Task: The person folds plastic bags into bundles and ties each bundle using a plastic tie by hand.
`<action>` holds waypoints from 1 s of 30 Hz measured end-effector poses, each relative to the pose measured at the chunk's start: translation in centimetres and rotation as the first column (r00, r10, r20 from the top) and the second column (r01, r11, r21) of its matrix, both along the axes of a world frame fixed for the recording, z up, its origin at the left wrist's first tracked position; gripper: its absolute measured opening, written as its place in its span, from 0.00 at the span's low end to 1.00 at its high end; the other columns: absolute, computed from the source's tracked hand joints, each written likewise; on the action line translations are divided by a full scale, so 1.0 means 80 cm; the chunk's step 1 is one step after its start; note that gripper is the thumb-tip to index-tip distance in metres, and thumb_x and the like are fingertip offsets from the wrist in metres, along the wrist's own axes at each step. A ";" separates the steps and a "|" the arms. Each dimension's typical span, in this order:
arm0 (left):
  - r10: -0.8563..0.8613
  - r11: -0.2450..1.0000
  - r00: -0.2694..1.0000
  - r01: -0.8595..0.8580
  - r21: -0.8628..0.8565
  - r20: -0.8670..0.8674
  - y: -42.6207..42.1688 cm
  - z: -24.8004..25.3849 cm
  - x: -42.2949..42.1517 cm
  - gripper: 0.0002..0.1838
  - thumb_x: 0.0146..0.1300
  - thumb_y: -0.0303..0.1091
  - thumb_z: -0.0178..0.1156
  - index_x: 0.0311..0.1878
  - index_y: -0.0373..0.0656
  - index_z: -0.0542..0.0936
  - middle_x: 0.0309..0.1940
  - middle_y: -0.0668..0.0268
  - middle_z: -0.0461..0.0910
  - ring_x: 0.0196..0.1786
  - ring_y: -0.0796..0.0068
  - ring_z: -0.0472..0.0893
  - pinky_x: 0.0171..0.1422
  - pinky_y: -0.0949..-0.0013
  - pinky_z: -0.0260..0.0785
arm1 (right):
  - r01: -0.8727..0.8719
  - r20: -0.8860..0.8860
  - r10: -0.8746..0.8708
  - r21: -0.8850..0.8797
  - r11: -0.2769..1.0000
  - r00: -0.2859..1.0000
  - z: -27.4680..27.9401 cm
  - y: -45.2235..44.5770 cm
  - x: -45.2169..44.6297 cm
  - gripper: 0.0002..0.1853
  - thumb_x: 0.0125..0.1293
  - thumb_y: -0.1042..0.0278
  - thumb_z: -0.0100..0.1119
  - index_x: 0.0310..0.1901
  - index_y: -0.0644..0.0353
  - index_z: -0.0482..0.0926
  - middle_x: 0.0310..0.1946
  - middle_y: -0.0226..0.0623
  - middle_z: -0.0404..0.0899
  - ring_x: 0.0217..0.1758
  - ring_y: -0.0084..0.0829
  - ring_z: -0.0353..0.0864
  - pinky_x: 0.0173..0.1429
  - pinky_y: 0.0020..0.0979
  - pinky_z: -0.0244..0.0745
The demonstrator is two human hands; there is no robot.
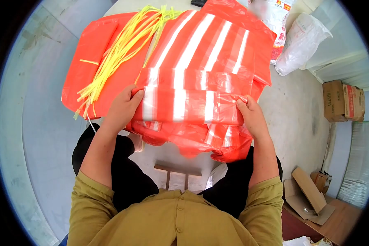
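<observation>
At the table's [125,6] left edge I see red plastic [84,51], with yellow strips [110,67] strewn over it. Right of those, the person's left hand [123,104] pinches one end of a folded band of striped plastic [192,106]; the right hand [253,116] grips the other. The striped plastic hangs past the near edge, so its weight could drag layers lapward if a thumb slackens; uneven pulling could skew the slick folds.
</observation>
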State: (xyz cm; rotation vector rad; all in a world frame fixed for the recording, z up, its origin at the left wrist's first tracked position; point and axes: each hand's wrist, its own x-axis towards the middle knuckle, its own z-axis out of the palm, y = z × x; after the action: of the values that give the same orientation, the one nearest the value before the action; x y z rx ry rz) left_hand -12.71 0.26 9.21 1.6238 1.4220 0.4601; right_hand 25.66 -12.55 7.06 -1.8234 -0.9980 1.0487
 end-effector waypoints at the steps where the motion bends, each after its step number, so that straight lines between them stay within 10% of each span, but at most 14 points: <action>1: 0.014 1.000 1.000 -0.014 -0.008 0.014 0.000 -0.001 0.002 0.18 0.82 0.43 0.58 0.59 0.35 0.81 0.46 0.63 0.85 0.49 0.77 0.82 0.57 0.69 0.75 | 0.012 -0.003 -0.012 0.018 1.000 1.000 -0.003 0.000 0.000 0.15 0.80 0.60 0.59 0.48 0.68 0.77 0.36 0.33 0.79 0.41 0.23 0.75 0.48 0.32 0.74; 21: 0.036 0.991 0.999 -0.035 0.126 -0.003 0.002 -0.027 0.005 0.14 0.78 0.36 0.62 0.55 0.35 0.76 0.39 0.61 0.83 0.41 0.77 0.80 0.48 0.67 0.75 | -0.018 0.374 0.017 -0.001 1.000 0.927 0.018 -0.011 -0.016 0.18 0.81 0.59 0.57 0.40 0.69 0.69 0.33 0.56 0.78 0.36 0.50 0.76 0.45 0.46 0.74; 24: 0.058 0.985 0.994 -0.042 0.166 -0.095 0.004 -0.023 0.010 0.18 0.75 0.40 0.65 0.55 0.35 0.78 0.43 0.49 0.86 0.44 0.56 0.87 0.53 0.59 0.79 | -0.020 0.389 0.031 -0.032 0.999 0.920 0.009 -0.012 -0.010 0.19 0.80 0.58 0.58 0.40 0.69 0.70 0.34 0.57 0.80 0.37 0.53 0.79 0.45 0.46 0.74; 30: 0.016 0.990 0.962 0.023 0.140 -0.271 0.006 -0.004 0.020 0.16 0.73 0.40 0.67 0.51 0.35 0.78 0.41 0.50 0.86 0.46 0.50 0.87 0.53 0.56 0.79 | 0.037 0.631 0.084 -0.176 0.984 0.771 0.042 -0.009 -0.024 0.19 0.78 0.52 0.61 0.44 0.65 0.79 0.37 0.49 0.86 0.41 0.53 0.85 0.48 0.48 0.78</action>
State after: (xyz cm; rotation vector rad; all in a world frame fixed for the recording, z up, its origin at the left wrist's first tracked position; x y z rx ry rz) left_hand -11.07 0.73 8.86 1.8594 1.6186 0.3520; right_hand 23.71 -13.25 10.40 -2.4014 -1.3497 0.5244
